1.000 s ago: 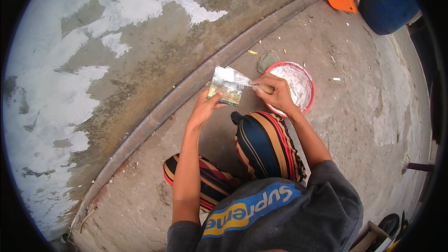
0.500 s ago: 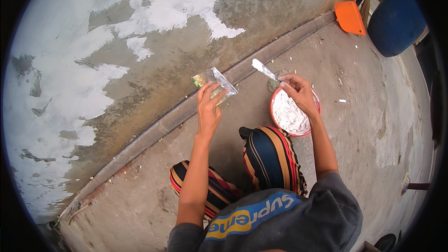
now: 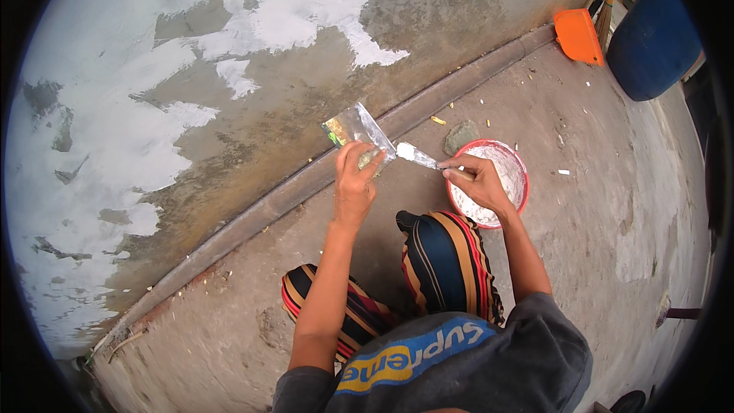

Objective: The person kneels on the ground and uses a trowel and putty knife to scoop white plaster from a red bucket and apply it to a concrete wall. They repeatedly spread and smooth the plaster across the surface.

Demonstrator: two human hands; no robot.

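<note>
My left hand [image 3: 355, 180] holds a wide, shiny metal trowel blade [image 3: 355, 126] up in front of the patchy wall [image 3: 229, 107]. My right hand [image 3: 478, 182] grips a small putty knife [image 3: 417, 156] whose white-coated tip touches the blade's lower right edge. Just behind my right hand sits a red-rimmed bowl [image 3: 522, 176] of white putty on the concrete floor. I am crouched, my striped trouser knees [image 3: 440, 260] below the hands.
A raised concrete ledge [image 3: 306, 183] runs along the wall's foot. An orange dustpan [image 3: 579, 36] and a blue barrel [image 3: 654, 38] stand at the far right. A small stone [image 3: 461, 136] lies beside the bowl. White plaster patches cover the wall's left part.
My right hand swung the putty knife from above the bowl back to the trowel blade. The left hand raised the blade a little, and the view shifted down the wall.
</note>
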